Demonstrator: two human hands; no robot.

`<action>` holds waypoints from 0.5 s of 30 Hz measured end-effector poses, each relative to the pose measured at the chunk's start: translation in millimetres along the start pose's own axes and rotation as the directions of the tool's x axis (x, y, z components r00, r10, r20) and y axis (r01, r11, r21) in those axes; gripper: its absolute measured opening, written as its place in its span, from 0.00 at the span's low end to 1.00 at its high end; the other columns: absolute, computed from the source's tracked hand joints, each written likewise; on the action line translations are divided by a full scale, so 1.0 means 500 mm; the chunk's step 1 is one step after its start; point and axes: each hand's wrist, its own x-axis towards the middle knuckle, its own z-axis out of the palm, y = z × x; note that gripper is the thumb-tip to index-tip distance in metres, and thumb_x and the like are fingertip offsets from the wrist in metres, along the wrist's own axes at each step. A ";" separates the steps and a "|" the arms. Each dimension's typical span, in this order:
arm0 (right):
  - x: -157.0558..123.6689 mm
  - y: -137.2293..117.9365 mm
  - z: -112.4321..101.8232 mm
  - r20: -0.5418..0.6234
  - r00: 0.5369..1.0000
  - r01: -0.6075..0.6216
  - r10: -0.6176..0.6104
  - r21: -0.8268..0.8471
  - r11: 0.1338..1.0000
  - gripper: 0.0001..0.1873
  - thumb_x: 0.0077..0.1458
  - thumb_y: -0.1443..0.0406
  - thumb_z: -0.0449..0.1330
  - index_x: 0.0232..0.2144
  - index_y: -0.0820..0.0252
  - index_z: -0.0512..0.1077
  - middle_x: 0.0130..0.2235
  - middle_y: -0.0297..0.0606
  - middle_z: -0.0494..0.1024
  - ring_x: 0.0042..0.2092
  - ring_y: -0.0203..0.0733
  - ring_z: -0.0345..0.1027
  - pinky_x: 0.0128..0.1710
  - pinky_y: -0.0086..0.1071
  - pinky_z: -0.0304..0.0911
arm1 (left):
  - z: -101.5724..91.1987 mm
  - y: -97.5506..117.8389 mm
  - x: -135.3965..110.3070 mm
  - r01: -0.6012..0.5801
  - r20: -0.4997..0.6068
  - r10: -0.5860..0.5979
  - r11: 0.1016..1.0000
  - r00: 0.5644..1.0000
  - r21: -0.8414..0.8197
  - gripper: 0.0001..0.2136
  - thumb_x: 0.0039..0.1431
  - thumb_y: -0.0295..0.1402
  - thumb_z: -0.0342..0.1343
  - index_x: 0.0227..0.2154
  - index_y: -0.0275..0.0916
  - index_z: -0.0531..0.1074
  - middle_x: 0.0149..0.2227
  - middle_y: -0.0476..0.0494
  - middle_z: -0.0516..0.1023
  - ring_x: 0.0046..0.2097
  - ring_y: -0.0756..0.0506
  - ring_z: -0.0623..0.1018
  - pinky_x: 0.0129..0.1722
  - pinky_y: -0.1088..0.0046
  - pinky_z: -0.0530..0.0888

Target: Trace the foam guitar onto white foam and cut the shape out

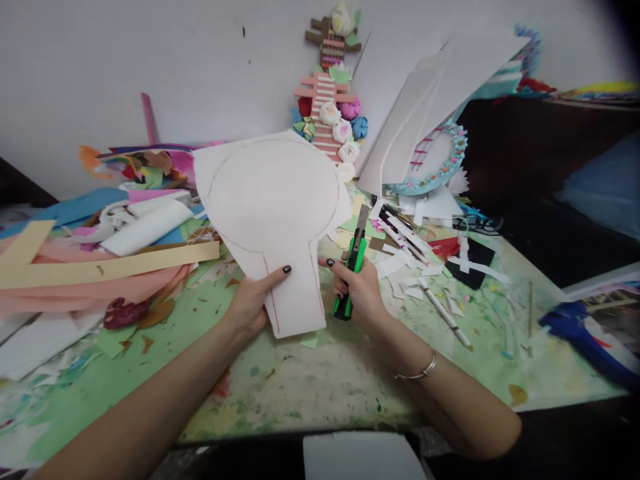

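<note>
My left hand [253, 303] grips the lower stem of a white foam sheet [273, 200], thumb on top. The sheet is held up off the table and has a round outline with a stem drawn on it in red. My right hand [357, 290] is closed around a green and black utility knife [354, 263] with its blade pointing up, just right of the sheet's stem. A thin bracelet [417, 372] sits on my right wrist.
A paint-stained green table [310, 380] carries paper scraps. Rolled and flat coloured sheets [100, 260] pile at the left. Pens and white strips [415, 247] lie at the right. A paper-flower decoration [330, 100] and white boards [425, 113] lean on the wall.
</note>
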 end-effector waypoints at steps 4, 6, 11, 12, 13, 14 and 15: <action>0.006 0.008 -0.001 -0.046 0.999 -0.017 0.019 0.048 0.999 0.24 0.35 0.67 0.68 0.31 0.55 0.57 0.21 0.20 0.67 0.14 0.24 0.48 0.12 0.23 0.48 | 0.000 -0.014 -0.006 0.035 0.077 -0.040 0.997 0.996 0.065 0.25 0.42 0.27 0.67 0.47 0.35 0.73 0.49 0.37 0.77 0.45 0.42 0.78 0.45 0.68 0.78; 0.011 0.008 -0.004 -0.062 0.998 -0.018 0.022 0.070 0.997 0.24 0.34 0.68 0.68 0.31 0.55 0.57 0.21 0.20 0.67 0.14 0.24 0.48 0.12 0.23 0.48 | -0.002 -0.014 -0.005 0.058 0.116 -0.070 0.993 0.991 0.106 0.24 0.42 0.30 0.68 0.45 0.35 0.73 0.49 0.37 0.77 0.45 0.42 0.78 0.43 0.70 0.78; 0.031 -0.002 -0.018 -0.113 0.994 0.023 -0.016 0.065 0.998 0.22 0.33 0.70 0.65 0.28 0.55 0.56 0.17 0.19 0.62 0.15 0.24 0.48 0.13 0.23 0.49 | -0.023 0.018 0.017 0.107 0.194 -0.173 0.944 0.966 0.312 0.24 0.46 0.41 0.65 0.44 0.33 0.71 0.44 0.32 0.77 0.37 0.42 0.79 0.35 0.66 0.79; 0.038 -0.003 -0.023 -0.122 0.992 0.029 -0.022 0.060 0.998 0.21 0.33 0.71 0.65 0.27 0.55 0.56 0.16 0.18 0.60 0.15 0.25 0.48 0.13 0.23 0.49 | -0.028 0.028 0.020 0.072 0.167 -0.147 0.919 0.975 0.387 0.25 0.48 0.43 0.63 0.46 0.33 0.69 0.45 0.32 0.76 0.35 0.42 0.79 0.34 0.64 0.79; 0.045 -0.004 -0.028 -0.134 0.991 0.035 -0.028 0.053 0.998 0.21 0.33 0.71 0.64 0.26 0.55 0.56 0.15 0.18 0.58 0.15 0.25 0.48 0.13 0.23 0.49 | -0.034 0.038 0.017 0.012 0.107 -0.072 0.877 0.992 0.480 0.26 0.49 0.43 0.62 0.49 0.35 0.67 0.46 0.32 0.75 0.35 0.43 0.79 0.34 0.63 0.79; 0.053 -0.005 -0.034 -0.148 0.988 0.042 -0.035 0.045 0.998 0.21 0.33 0.72 0.64 0.25 0.55 0.55 0.14 0.18 0.56 0.15 0.25 0.47 0.13 0.23 0.48 | -0.039 0.047 0.010 -0.080 0.054 0.060 0.814 0.997 0.575 0.27 0.50 0.42 0.61 0.52 0.36 0.65 0.49 0.32 0.73 0.36 0.43 0.79 0.36 0.63 0.79; 0.061 -0.004 -0.040 -0.164 0.986 0.047 -0.041 0.034 0.998 0.20 0.32 0.73 0.63 0.24 0.55 0.55 0.13 0.18 0.56 0.15 0.25 0.48 0.13 0.23 0.48 | -0.043 0.054 -0.005 -0.187 0.033 0.225 0.712 0.974 0.677 0.29 0.51 0.41 0.60 0.55 0.38 0.62 0.51 0.33 0.71 0.38 0.43 0.79 0.37 0.63 0.78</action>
